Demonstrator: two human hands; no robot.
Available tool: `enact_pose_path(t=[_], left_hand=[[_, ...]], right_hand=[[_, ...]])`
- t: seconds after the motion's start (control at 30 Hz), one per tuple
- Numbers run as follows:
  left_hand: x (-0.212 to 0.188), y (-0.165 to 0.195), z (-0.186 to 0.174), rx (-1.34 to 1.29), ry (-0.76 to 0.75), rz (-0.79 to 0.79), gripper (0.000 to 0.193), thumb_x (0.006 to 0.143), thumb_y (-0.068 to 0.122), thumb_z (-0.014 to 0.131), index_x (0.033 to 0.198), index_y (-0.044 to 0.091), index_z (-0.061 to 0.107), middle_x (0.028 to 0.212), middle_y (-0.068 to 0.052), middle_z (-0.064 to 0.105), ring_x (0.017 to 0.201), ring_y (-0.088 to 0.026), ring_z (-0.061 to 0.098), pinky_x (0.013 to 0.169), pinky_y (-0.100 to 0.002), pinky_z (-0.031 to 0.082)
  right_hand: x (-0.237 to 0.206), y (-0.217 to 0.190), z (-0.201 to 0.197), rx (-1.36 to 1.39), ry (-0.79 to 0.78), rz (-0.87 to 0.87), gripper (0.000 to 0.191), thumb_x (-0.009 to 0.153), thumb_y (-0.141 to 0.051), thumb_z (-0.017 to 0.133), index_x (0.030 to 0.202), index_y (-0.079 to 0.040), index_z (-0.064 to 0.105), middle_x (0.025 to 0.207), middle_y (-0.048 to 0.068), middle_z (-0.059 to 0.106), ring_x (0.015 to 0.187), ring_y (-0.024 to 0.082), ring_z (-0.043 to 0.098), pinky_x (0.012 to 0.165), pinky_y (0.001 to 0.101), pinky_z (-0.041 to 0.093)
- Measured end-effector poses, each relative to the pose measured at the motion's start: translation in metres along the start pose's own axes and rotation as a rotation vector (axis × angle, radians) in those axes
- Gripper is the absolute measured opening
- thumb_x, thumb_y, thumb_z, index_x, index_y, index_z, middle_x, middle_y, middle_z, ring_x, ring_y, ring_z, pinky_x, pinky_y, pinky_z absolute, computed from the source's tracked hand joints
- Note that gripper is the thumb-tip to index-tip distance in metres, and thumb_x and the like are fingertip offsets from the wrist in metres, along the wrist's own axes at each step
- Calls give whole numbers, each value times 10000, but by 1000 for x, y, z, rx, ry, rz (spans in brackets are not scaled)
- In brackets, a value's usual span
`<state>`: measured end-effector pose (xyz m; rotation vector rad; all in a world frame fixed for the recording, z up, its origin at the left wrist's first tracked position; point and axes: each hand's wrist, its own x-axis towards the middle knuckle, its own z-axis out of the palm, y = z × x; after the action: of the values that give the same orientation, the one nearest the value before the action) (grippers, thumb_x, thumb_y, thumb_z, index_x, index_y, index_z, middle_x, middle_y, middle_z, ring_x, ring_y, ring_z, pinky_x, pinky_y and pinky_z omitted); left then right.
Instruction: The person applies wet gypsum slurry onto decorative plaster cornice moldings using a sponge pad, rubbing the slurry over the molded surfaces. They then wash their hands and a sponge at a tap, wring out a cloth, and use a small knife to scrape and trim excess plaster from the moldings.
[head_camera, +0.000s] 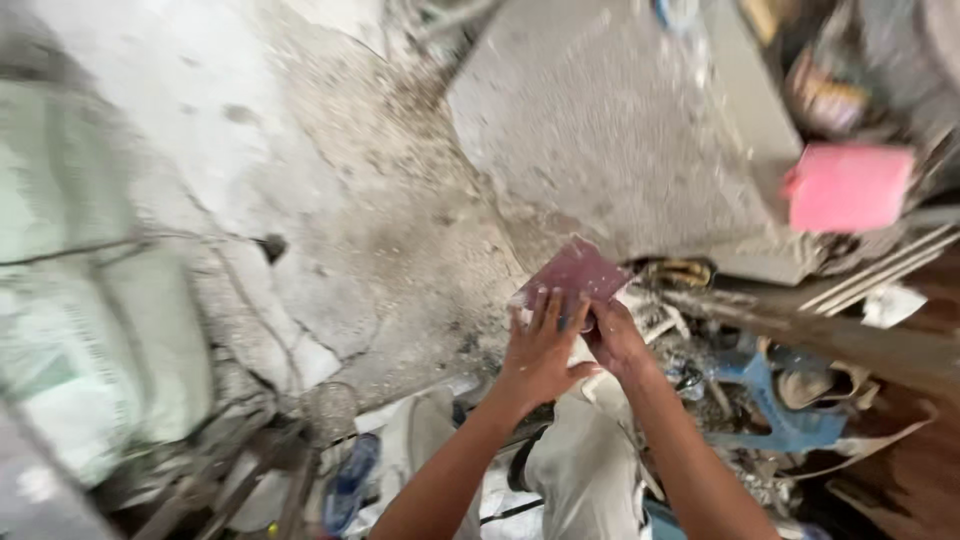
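Observation:
My left hand (538, 352) and my right hand (615, 338) are both raised in the lower middle of the view and hold a flat, square, reddish-brown tile (574, 274) between them. The left fingers spread flat against its lower left side. The right hand grips its lower right edge. The tile is tilted like a diamond, one corner pointing up. The picture is blurred by motion.
A dusty, cracked concrete floor (330, 190) lies behind the tile. A big grey slab (610, 120) stands at the upper right with a pink block (848, 186) beside it. Pale sacks (80, 330) fill the left. Rubble, a blue sandal (775, 395) and scraps lie below right.

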<state>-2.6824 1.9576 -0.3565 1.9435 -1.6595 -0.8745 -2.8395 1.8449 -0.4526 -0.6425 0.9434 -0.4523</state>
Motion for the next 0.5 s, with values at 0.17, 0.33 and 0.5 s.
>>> enact_pose_path(t=[0.17,0.33,0.5], left_hand=[[-32,-8,-218,233,288,62,599,908,65,628,1482,225,561,1541,-55,579,1432,-259,532,1038,-523,497],[-37,-9,-422,312,576,142,526,879,67,668,1388,192,625,1319,-36,674,1184,-258,681,871,-399,602],[18,-56,-581,473,588,207,544,846,106,697,1379,182,620,1256,-23,703,1062,-242,707,716,-376,610]], right_hand=[[-54,-145,236,-52,105,167,179,982,-141,593,1116,-32,641,1030,58,690,895,170,678,806,331,580],[-32,-269,436,-165,-94,172,203,1017,-197,568,1078,-16,639,969,37,677,829,134,651,817,288,603],[76,-333,554,-374,-221,161,235,1050,-258,564,1032,-42,652,868,36,639,727,136,601,659,283,547]])
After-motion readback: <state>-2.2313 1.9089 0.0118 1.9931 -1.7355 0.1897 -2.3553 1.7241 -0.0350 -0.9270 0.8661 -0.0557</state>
